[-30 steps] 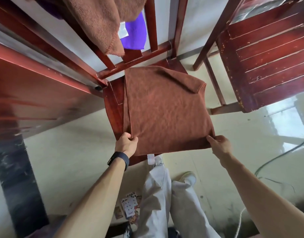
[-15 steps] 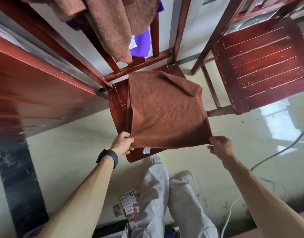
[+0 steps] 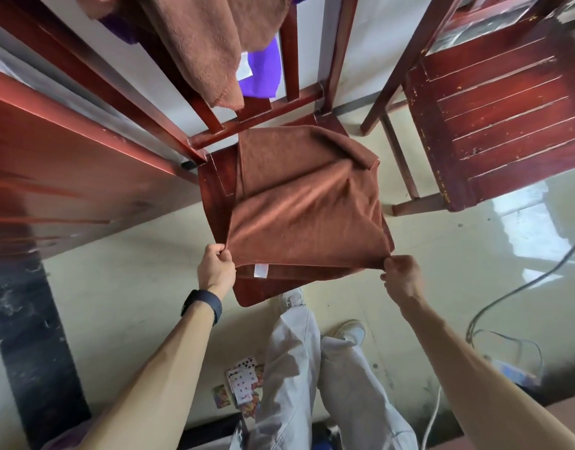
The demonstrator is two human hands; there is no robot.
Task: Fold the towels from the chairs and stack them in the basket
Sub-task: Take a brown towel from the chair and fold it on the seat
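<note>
Over the chair seat (image 3: pixel 214 186), left hand (image 3: pixel 214 271) and right hand (image 3: pixel 399 276) pinch the brown towel (image 3: pixel 305 216), now lifted.

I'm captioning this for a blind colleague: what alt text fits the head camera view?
A person's left hand and right hand each pinch a near corner of a brown towel, holding its near edge up over a red wooden chair seat. Over the chair back hang a second brown towel and a purple towel; a neighbouring chair stands to the right.

Left hand (image 3: pixel 216 267), right hand (image 3: pixel 399 276): pinch grips.
</note>
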